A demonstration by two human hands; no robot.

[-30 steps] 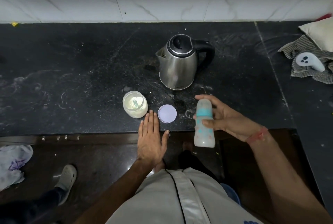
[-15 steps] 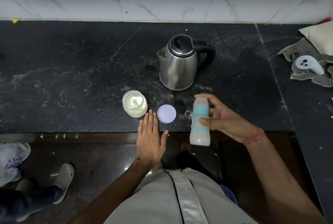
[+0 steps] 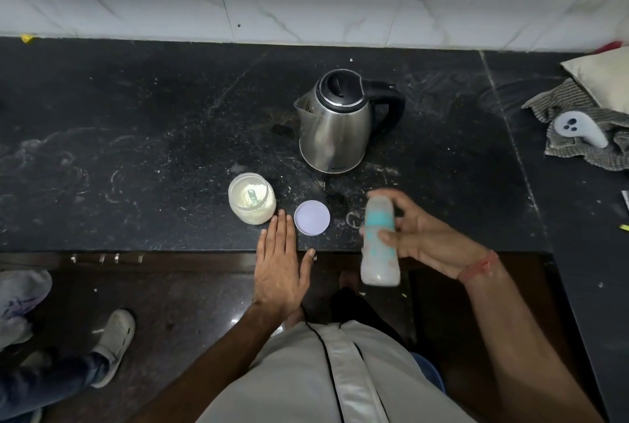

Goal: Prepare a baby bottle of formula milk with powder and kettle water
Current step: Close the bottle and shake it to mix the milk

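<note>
Right hand [image 3: 432, 239] grips the baby bottle [image 3: 380, 239], fingers [image 3: 386, 236] and thumb wrapped round its teal band, held clear of the tabletop [image 3: 136, 150] just past its front edge; the bottle is blurred, judged mid-shake. Left hand [image 3: 277, 266] lies flat, fingers straight, on the front edge, holding nothing. Just beyond it: open powder jar [image 3: 252, 198] with scoop, its lid [image 3: 311, 217] alongside. Kettle [image 3: 335, 123] stands farther back. Recommendation: keep the cap uppermost, grip firm at the band, and shake until no lumps remain.

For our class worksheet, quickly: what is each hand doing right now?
Left hand: open, flat on the black stone counter edge.
Right hand: holding the capped teal-banded baby bottle.
</note>
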